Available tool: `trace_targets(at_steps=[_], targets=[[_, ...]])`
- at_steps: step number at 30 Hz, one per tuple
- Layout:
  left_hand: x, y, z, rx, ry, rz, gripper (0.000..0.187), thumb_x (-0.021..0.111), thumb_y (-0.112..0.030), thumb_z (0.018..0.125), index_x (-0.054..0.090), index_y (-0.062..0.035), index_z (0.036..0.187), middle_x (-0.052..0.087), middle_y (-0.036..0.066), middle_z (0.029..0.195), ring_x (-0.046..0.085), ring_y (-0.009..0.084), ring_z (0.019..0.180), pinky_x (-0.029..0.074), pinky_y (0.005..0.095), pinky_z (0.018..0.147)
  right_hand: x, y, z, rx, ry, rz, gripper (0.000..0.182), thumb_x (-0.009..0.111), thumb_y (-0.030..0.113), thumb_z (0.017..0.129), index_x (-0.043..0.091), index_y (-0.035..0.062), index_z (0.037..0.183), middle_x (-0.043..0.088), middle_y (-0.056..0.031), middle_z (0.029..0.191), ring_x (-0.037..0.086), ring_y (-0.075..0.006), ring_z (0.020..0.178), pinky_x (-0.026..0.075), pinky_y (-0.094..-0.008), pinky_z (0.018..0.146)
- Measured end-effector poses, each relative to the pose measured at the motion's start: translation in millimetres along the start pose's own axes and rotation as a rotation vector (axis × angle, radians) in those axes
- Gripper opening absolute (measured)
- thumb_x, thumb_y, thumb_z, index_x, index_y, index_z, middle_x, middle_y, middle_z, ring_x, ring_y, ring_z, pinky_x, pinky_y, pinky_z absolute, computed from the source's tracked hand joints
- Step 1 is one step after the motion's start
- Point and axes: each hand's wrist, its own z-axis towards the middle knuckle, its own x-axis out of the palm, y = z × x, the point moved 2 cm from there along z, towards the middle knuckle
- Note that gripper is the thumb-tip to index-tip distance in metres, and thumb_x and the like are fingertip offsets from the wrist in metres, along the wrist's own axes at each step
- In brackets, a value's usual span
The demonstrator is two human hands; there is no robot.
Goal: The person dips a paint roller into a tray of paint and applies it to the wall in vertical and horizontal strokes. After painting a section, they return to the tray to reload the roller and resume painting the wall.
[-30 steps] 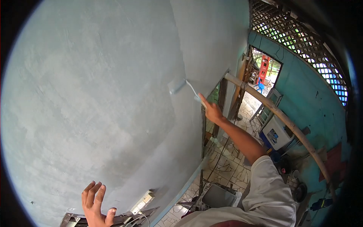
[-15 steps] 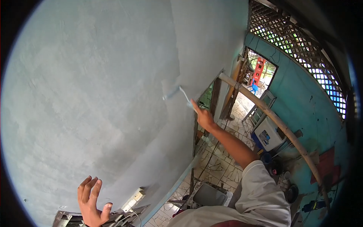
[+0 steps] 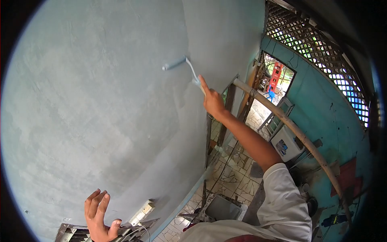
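A paint roller (image 3: 175, 63) with a grey sleeve and a thin bent frame lies against the grey-painted wall (image 3: 121, 101). My right hand (image 3: 213, 103) is wrapped round its handle, the index finger stretched along it, arm reaching up. At the lower left, my left hand (image 3: 100, 218) is raised in front of the wall with thumb and fingers apart and nothing in it. Just right of that hand, a white power outlet strip (image 3: 142, 213) with a cable plugged in is fixed to the wall.
A long bamboo pole (image 3: 290, 123) slants across the right side. Below me stands a grey tray (image 3: 223, 209) above the broken-tile floor (image 3: 229, 173). A white cooler box (image 3: 286, 143) and a stepladder (image 3: 278, 117) are near the teal wall (image 3: 322, 105) and doorway.
My right hand has moved the paint roller up the wall and slightly left, the arm extending with it. My left hand has stayed almost in place.
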Motion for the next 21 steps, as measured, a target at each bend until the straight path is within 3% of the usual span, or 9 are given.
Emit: trace_targets(at_steps=[8, 11, 12, 17, 21], targets=[[-4, -5, 4, -0.016, -0.02, -0.057, 0.071, 0.06, -0.054, 0.094, 0.062, 0.0008, 0.139, 0.067, 0.025, 0.123, 0.059, 0.0485, 0.124, 0.047, 0.0579, 0.102, 58, -53, -126, 0.103, 0.39, -0.149, 0.105, 0.063, -0.011, 0.088, 0.019, 0.0383, 0.17, 0.064, -0.0204, 0.082, 0.068, -0.0387, 0.068, 0.056, -0.0498, 0.062], [-3, -4, 8, 0.048, -0.01, -0.07, 0.072, 0.062, -0.055, 0.094, 0.063, 0.0009, 0.138, 0.069, 0.025, 0.122, 0.06, 0.0486, 0.123, 0.047, 0.0576, 0.102, 47, -57, -104, 0.051, 0.279, -0.107, 0.107, 0.063, -0.011, 0.087, 0.02, 0.0413, 0.169, 0.064, -0.0196, 0.08, 0.067, -0.0384, 0.066, 0.056, -0.0493, 0.062], [-2, -3, 7, 0.045, -0.008, -0.074, 0.072, 0.063, -0.056, 0.094, 0.063, 0.0007, 0.138, 0.07, 0.025, 0.122, 0.06, 0.0486, 0.123, 0.048, 0.0574, 0.102, 40, -51, -87, -0.017, 0.222, -0.119, 0.098, 0.061, -0.011, 0.09, 0.022, 0.0312, 0.17, 0.065, -0.0226, 0.08, 0.069, -0.0395, 0.069, 0.056, -0.0479, 0.062], [7, 0, 5, -0.006, -0.007, -0.071, 0.074, 0.064, -0.057, 0.093, 0.063, 0.0006, 0.139, 0.07, 0.024, 0.122, 0.06, 0.0475, 0.124, 0.048, 0.0569, 0.102, 2, 16, 0, -0.01, -0.007, 0.008, 0.098, 0.061, -0.011, 0.09, 0.019, 0.0278, 0.17, 0.067, -0.0253, 0.084, 0.069, -0.045, 0.073, 0.057, -0.051, 0.068], [8, 2, -2, -0.053, 0.003, -0.062, 0.074, 0.064, -0.055, 0.092, 0.063, 0.0015, 0.139, 0.071, 0.024, 0.121, 0.059, 0.0464, 0.125, 0.048, 0.0567, 0.102, 29, 12, -8, -0.004, -0.015, 0.058, 0.099, 0.061, -0.011, 0.09, 0.018, 0.0248, 0.171, 0.068, -0.0263, 0.091, 0.069, -0.0448, 0.074, 0.057, -0.0512, 0.069]])
